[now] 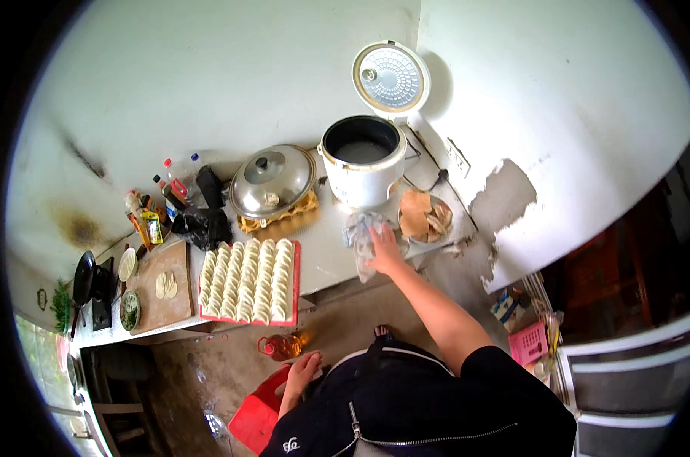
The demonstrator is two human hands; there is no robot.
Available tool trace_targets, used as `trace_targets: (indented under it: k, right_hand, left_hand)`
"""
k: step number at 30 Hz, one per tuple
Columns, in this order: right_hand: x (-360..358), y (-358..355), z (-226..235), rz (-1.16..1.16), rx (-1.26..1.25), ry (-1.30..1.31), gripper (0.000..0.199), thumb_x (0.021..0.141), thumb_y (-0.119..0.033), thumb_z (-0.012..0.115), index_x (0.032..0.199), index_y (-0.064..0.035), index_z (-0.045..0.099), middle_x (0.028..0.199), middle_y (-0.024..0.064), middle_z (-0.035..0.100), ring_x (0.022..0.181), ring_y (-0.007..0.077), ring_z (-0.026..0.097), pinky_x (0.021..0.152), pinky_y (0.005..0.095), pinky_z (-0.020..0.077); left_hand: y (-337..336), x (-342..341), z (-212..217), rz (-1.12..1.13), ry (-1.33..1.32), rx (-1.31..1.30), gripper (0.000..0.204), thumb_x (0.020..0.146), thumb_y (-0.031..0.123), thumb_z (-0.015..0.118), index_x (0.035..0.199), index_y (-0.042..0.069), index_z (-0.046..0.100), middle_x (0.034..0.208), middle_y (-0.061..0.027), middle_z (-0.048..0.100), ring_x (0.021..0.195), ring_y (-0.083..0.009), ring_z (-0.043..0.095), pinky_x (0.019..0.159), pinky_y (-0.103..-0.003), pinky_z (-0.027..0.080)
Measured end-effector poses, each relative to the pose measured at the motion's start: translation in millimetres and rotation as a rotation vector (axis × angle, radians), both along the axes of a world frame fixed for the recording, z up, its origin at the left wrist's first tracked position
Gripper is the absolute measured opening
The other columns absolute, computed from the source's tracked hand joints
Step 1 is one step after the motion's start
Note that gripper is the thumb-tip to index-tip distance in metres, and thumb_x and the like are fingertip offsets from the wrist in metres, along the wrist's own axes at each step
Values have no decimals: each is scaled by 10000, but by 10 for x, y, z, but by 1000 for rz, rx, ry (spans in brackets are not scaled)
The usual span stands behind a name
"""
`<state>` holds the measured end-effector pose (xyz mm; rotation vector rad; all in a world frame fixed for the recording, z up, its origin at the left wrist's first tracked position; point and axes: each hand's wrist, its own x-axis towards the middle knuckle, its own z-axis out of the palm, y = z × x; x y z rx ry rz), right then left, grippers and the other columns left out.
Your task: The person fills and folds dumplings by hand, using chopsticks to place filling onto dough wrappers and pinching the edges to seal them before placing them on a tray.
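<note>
White casing on the rice cooker (360,181), taken as reference point; lid (391,78) raised, near the room's corner. Found pale walls (231,84) behind and to the right of the cooker. Noted on the right-hand one a ragged patch of bare plaster (505,194), with a socket (458,158) nearer the cooker. Recorded far left of the cooker: brown stain (80,227) and dark streak (84,158) on the wall.

Observed beneath the cooker a light countertop (329,255), running left. Located directly in front of the cooker: crumpled pale cloth (358,232), under the right hand (387,247). Saw fingers lying on it; cannot tell whether clamped or merely resting. Listed front right of the cooker: brownish flat pieces (415,215). Listed left: domed steel lid (272,183). Front left: red tray (296,282) bearing rows of dumplings (247,282). Farther left: wooden board (179,308).

Noted on the cooker's near side, below counter level, a stained concrete floor (181,373) with an oil jug (284,346). Found left hand (305,373) near that jug, fingers drawn together; cannot tell whether around anything. Logged well to the cooker's front right: pink basket (529,343).
</note>
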<state>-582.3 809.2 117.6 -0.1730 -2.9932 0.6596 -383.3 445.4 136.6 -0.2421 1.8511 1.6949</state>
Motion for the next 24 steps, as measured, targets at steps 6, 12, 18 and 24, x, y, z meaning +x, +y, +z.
trace_targets:
  k: [6,12,18,24]
  right_hand:
    - [-353,72,-148,-51,31,-214,1033,606,-205,837,1456,-352,271,1507,216,150,1280,453,357,1019,490,421]
    - [-351,232,-142,16,-364,-103,695,627,-163,779,1265,-210,506,1257,187,406,1134,374,479,962,413,455]
    - [-172,266,299,209,-951,-155,582,741,-96,689,1288,-102,491,1234,115,515,1155,243,518,949,327,450]
    - [259,239,1297,251,-1726,-476,515,859,-30,576,1339,-86,398,1254,89,513,1115,166,542,963,308,435]
  left_hand:
    - [847,-588,349,-34,15,28,405,1005,304,507,1286,17,553,1203,-85,623,1087,-157,593,926,-283,464]
    - [1159,-1019,323,32,-250,264,568,1002,431,456,1457,112,339,1446,-160,395,1290,-320,437,1049,-422,396]
    - [1648,-1671,439,299,-320,460,793,915,618,482,1528,385,36,1601,-106,-72,1412,-482,111,1042,-635,315]
    - [2013,-2089,443,269,-140,909,886,879,720,405,1475,76,284,1472,-204,363,1301,-427,411,1058,-564,368]
